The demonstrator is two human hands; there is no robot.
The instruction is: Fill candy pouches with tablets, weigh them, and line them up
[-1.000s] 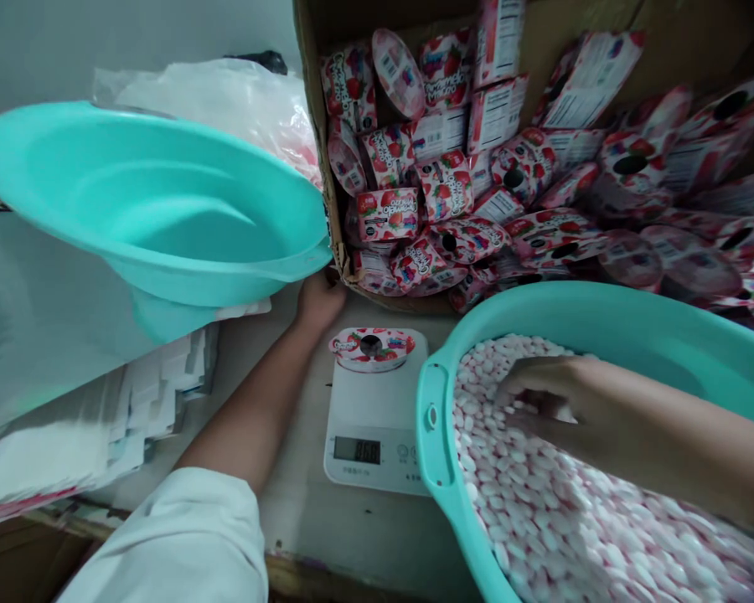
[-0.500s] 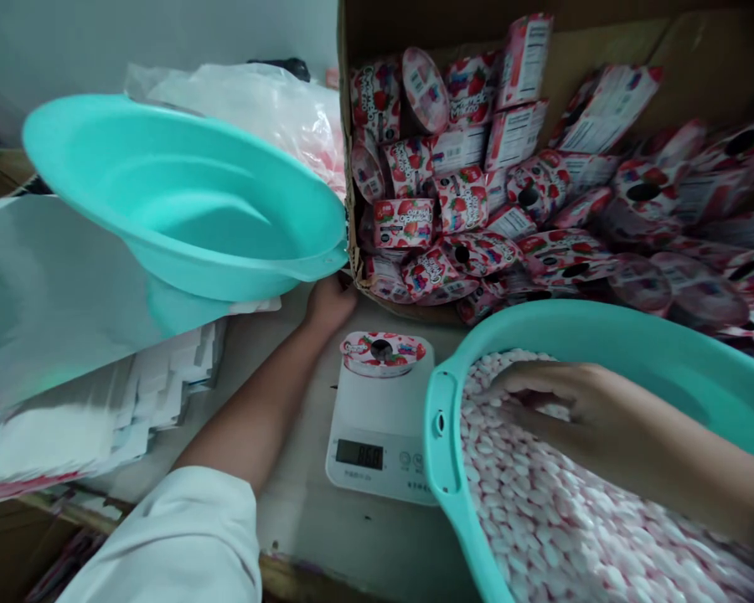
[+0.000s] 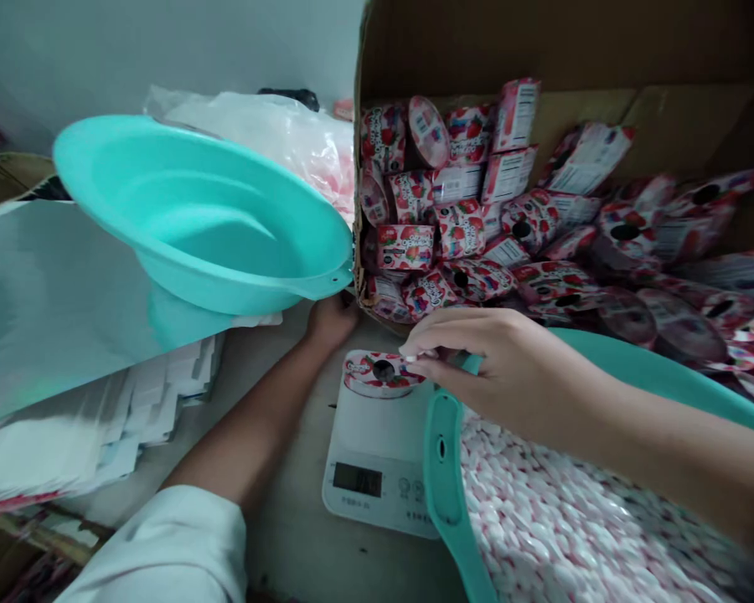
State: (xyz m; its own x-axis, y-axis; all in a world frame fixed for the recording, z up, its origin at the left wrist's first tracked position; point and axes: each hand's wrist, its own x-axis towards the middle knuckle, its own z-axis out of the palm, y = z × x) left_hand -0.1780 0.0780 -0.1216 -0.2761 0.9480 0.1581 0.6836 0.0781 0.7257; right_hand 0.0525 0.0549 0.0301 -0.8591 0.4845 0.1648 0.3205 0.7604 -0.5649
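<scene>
My right hand (image 3: 477, 352) is closed in a pinch, with a small white candy (image 3: 410, 358) between thumb and fingertips. It hangs at the right end of an oval strawberry-print candy pack (image 3: 364, 371) with a dark round hole in its top. That pack rests on a white kitchen scale (image 3: 377, 435), whose display is unreadable. Below my right forearm, a turquoise basin (image 3: 443, 444) holds a heap of pinkish-white candies (image 3: 553, 511). My left hand (image 3: 332, 322) lies at the lower corner of the cardboard box (image 3: 357, 167); its fingers are mostly hidden in shadow there.
The cardboard box lies on its side, filled with many strawberry-print packs (image 3: 458, 226). To the left, a second turquoise basin (image 3: 226, 209) stands tilted above stacked white sheets (image 3: 119, 427). A clear plastic bag (image 3: 257, 126) lies behind it.
My right hand has risen out of the candy heap and moved left to the pack on the scale, a candy in its pinch. My left hand stays by the box corner. The view has shifted slightly.
</scene>
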